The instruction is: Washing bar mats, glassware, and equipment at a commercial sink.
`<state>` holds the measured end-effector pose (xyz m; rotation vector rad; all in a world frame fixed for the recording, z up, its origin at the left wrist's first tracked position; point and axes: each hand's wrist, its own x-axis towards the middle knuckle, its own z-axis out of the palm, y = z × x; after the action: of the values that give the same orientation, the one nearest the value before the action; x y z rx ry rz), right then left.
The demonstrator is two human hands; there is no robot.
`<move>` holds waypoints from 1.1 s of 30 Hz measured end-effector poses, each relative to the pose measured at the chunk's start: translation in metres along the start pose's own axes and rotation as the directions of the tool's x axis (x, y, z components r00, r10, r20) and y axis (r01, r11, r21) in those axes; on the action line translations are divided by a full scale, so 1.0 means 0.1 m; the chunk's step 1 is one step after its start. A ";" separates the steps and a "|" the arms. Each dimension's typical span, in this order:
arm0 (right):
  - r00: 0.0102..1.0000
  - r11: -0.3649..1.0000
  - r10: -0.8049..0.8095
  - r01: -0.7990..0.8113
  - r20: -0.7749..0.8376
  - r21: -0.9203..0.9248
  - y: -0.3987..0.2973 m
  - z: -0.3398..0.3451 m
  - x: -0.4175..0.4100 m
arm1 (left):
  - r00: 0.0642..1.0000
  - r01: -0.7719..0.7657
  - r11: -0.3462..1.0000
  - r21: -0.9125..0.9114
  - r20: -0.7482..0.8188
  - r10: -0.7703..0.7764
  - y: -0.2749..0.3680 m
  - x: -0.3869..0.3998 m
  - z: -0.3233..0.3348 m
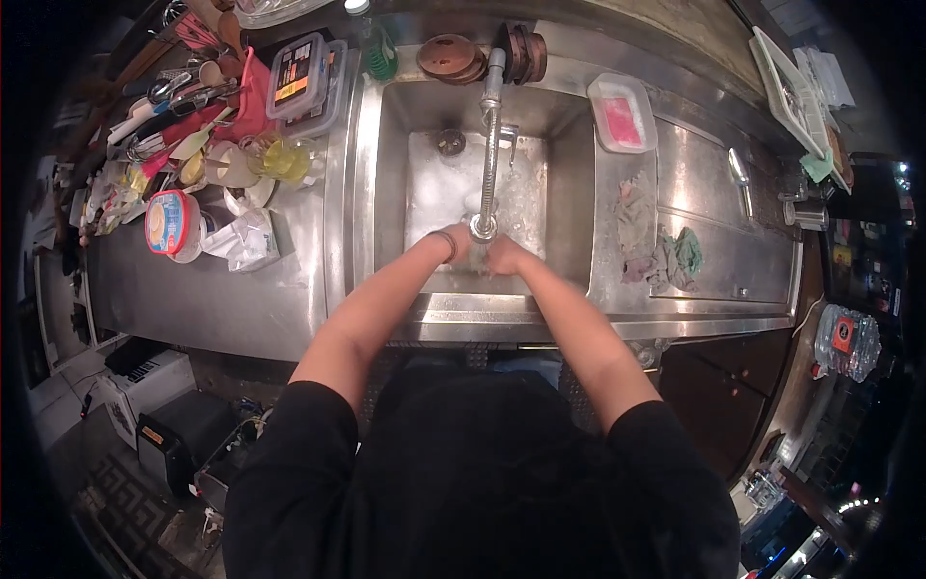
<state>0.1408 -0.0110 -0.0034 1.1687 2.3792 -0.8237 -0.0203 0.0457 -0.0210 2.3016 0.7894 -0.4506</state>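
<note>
Both hands are low in a stainless steel sink [571, 181], under the head of a spring-hose faucet [490, 159]. My left hand [457, 242], with dark bands at the wrist, is left of the faucet head, its fingers partly hidden by it. My right hand [504, 257] is just to the right, with its fingers curled down. Water runs between the hands; whether either one holds something cannot be made out. White suds [441, 181] cover much of the basin floor, and a dark round drain strainer [451, 142] lies at the back left.
Right of the sink are a plastic tub with a pink sponge [621, 119], crumpled cloths [669, 260] and a knife [741, 181]. To the left stand lidded plastic containers [298, 76], a red-rimmed tub [168, 221] and piled utensils. A green bottle [380, 54] stands behind the basin.
</note>
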 end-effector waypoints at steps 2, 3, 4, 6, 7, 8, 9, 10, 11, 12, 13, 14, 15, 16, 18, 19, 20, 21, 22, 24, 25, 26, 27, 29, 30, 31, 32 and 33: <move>0.999 0.997 0.046 -0.046 -0.008 -0.062 -0.10 -0.04 -0.04 | 0.996 0.035 0.990 -0.136 -0.073 -0.046 0.02 -0.07 0.13; 0.985 0.985 0.169 -0.169 -0.013 0.045 -0.31 -0.25 -0.01 | 0.983 0.004 0.983 -0.186 -0.180 -0.038 -0.16 -0.19 0.25; 0.948 0.934 0.319 -0.318 0.017 0.162 -0.42 -0.35 -0.05 | 0.983 0.017 0.982 -0.189 -0.179 -0.051 -0.15 -0.24 0.27; 0.911 0.883 0.410 -0.406 0.035 0.234 -0.44 -0.42 -0.14 | 0.972 0.186 0.981 -0.054 0.159 -0.175 0.13 -0.28 0.05; 0.945 0.889 0.309 -0.326 0.103 0.323 -0.32 -0.39 -0.24 | 0.959 0.132 0.991 0.024 0.249 -0.134 0.36 -0.29 -0.25; 0.978 0.894 0.154 -0.199 0.142 0.402 -0.34 -0.46 -0.22 | 0.959 0.146 0.989 0.028 0.241 -0.149 0.31 -0.34 -0.25; 0.982 0.902 0.134 -0.176 0.132 0.394 -0.39 -0.51 -0.17 | 0.968 0.137 0.991 0.012 0.213 -0.136 0.20 -0.40 -0.21; 0.953 0.802 0.235 -0.300 0.189 0.517 -0.46 -0.55 -0.12 | 0.975 0.128 0.992 -0.004 0.185 -0.125 0.09 -0.47 -0.16; 0.905 0.658 0.331 -0.425 0.269 0.621 -0.49 -0.54 -0.10 | 0.983 0.151 0.986 -0.063 0.111 -0.144 0.04 -0.53 -0.13; 0.903 0.655 0.340 -0.427 0.262 0.623 -0.47 -0.45 -0.02 | 0.985 0.143 0.988 -0.056 0.106 -0.137 0.03 -0.54 -0.14; 0.915 0.621 0.381 -0.149 -0.131 0.769 -0.39 -0.31 0.09 | 0.979 0.204 0.972 -0.114 0.018 -0.203 0.05 -0.51 -0.20; 0.777 0.598 0.399 0.182 -0.486 0.781 -0.46 -0.32 0.18 | 0.951 0.288 0.938 -0.191 -0.055 -0.303 0.02 -0.58 -0.19; 0.776 0.476 0.420 0.252 -0.470 0.842 -0.47 -0.31 0.16 | 0.939 0.314 0.936 -0.162 -0.092 -0.331 -0.01 -0.64 -0.18; 0.779 0.476 0.413 0.257 -0.472 0.841 -0.48 -0.30 0.15 | 0.936 0.321 0.933 -0.162 -0.094 -0.338 -0.03 -0.67 -0.18; 0.645 0.558 0.544 0.199 -0.537 0.805 -0.35 -0.23 0.08 | 0.928 0.372 0.928 0.020 0.023 -0.373 0.09 -0.64 -0.33; 0.749 -0.026 0.619 0.320 -0.236 0.947 -0.17 -0.08 0.12 | 0.915 0.402 0.916 0.015 0.020 -0.402 0.26 -0.57 -0.42; 0.760 -0.032 0.606 0.316 -0.233 0.948 -0.23 -0.19 0.09 | 0.909 0.417 0.909 0.010 0.024 -0.417 0.25 -0.63 -0.39; 0.902 -0.446 0.432 0.194 0.021 0.874 -0.34 -0.47 -0.03 | 0.910 0.413 0.910 0.031 0.026 -0.414 0.21 -0.72 -0.34; 0.963 -0.761 0.179 0.005 0.203 0.648 -0.37 -0.65 -0.18 | 0.923 0.382 0.922 0.061 0.027 -0.384 0.27 -0.72 -0.36; 0.936 -0.782 0.281 0.094 0.214 0.617 -0.24 -0.73 -0.30 | 0.948 0.304 0.947 0.105 0.065 -0.312 0.42 -0.57 -0.36; 0.897 -0.393 0.443 0.201 -0.007 0.897 -0.14 -0.79 -0.37 | 0.989 0.147 0.988 -0.041 0.001 -0.148 0.41 -0.49 -0.31; 0.843 0.088 0.467 0.256 -0.267 0.963 -0.13 -0.85 -0.45 | 0.996 -0.013 0.983 -0.182 -0.086 -0.003 0.38 -0.44 -0.24; 0.864 0.477 0.410 0.070 -0.292 0.876 -0.20 -1.05 -0.67 | 0.985 -0.051 0.999 -0.017 0.162 0.053 0.48 -0.39 -0.41; 0.942 0.517 0.271 0.033 -0.199 0.856 -0.29 -0.93 -0.63 | 0.997 -0.071 0.997 -0.025 -0.030 0.070 0.29 -0.26 -0.08; 0.982 0.561 0.160 -0.006 -0.101 0.828 -0.21 -0.79 -0.62 | 0.968 -0.120 0.993 -0.011 -0.223 0.114 0.30 -0.19 -0.06; 0.954 0.676 0.216 0.007 -0.208 0.737 -0.19 -0.63 -0.56 | 0.960 -0.120 0.990 -0.068 -0.260 0.098 0.29 -0.19 0.00; 0.955 0.678 0.213 0.006 -0.205 0.735 -0.22 -0.56 -0.52 | 0.960 -0.118 0.990 -0.072 -0.264 0.095 0.27 -0.17 -0.02; 0.937 0.708 0.227 0.028 -0.265 0.706 -0.25 -0.48 -0.48 | 0.977 -0.056 0.977 -0.207 -0.214 0.011 0.23 -0.15 -0.06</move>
<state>0.1463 -0.0207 0.0686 1.8368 2.2556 -1.7154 -0.0162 0.0294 0.0023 2.1807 0.8553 -0.0986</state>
